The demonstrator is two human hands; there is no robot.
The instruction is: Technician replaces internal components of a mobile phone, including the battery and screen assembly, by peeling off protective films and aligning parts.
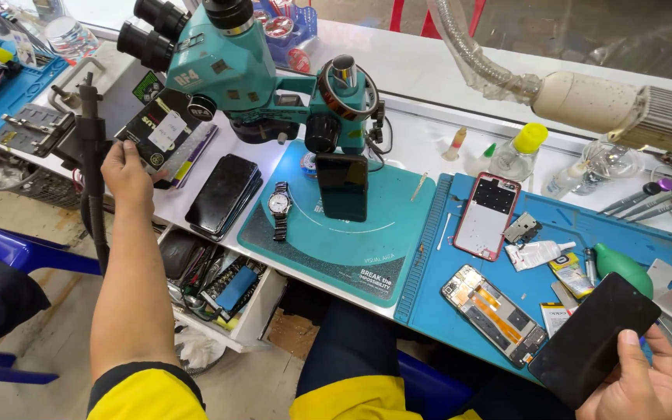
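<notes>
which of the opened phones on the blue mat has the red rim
The upper one, the red-rimmed phone frame, pale inside. The lower opened phone shows orange flex cables and no red.

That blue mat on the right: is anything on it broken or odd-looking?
Yes. A phone lies opened on the blue mat, its insides bare, beside a separate red-rimmed back frame. The right hand holds a loose black screen panel.

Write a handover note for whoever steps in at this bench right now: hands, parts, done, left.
Left hand: reaching out to the dark packet at the bench's left edge, fingers on it.
Right hand: holding the black screen panel.
On the blue mat: opened phone body, boards exposed; red-rimmed back cover above it; glue tube beside it.
Done: phone opened, cover off.
Left: panel not yet on the body.
</notes>
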